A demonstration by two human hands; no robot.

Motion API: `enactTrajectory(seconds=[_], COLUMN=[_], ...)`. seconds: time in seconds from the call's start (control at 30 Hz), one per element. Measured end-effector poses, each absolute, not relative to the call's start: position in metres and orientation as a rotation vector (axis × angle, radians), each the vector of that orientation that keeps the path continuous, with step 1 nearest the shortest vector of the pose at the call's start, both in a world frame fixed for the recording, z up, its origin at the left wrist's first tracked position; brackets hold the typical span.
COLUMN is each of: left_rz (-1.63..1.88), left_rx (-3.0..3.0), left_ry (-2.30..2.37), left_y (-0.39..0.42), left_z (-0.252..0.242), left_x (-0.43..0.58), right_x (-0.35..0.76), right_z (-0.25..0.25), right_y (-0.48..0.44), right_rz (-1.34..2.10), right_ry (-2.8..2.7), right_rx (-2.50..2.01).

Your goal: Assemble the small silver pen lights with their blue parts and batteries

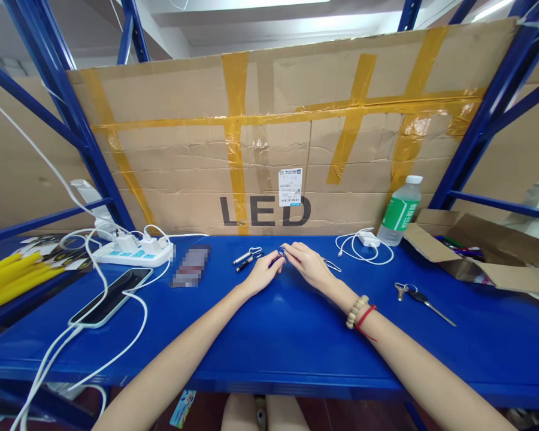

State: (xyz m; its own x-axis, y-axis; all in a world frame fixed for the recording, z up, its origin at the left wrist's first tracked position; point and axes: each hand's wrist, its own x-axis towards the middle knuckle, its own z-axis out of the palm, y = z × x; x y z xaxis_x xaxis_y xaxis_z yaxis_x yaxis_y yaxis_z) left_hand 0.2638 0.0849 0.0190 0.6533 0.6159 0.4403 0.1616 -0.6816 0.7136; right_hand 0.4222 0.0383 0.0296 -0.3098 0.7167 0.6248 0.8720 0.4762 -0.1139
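My left hand [263, 273] and my right hand [309, 263] meet over the middle of the blue shelf. Their fingertips pinch a small blue object [281, 251], mostly hidden by the fingers, so its kind is unclear. Just beyond my left hand lie two small cylinders with carabiner-like clips, a silver one [241, 258] and a black one [246, 263]. A thin metal clip [333, 265] pokes out from behind my right hand; the rest of it is covered. Beads and a red cord circle my right wrist.
At left are a power strip [155, 258], a phone [112, 297] with white cables, and yellow packets [13, 278]. A blurred packet [191, 266] lies nearer. At right are a charger [368, 239], a bottle [400, 212], keys [424, 299] and an open carton [435, 245]. Cardboard [184, 173] stands behind.
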Motion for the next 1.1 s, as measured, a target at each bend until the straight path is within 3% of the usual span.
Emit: enactTrajectory(seconds=[0.33, 0.77, 1.1], left_rz=[0.887, 1.019, 1.128], left_rx=[2.003, 1.804, 1.844], left_ry=[0.537, 0.554, 0.743], left_y=[0.081, 0.077, 0.084], left_z=[0.020, 0.018, 0.015], left_x=[0.267, 0.271, 0.269], right_x=[0.418, 0.417, 0.432], right_z=[0.033, 0.035, 0.028], right_y=[0.035, 0.035, 0.041], right_rz=[-0.492, -0.360, -0.187], right_ry=[-2.149, -1.965, -2.024], right_rx=[-1.386, -1.306, -1.880])
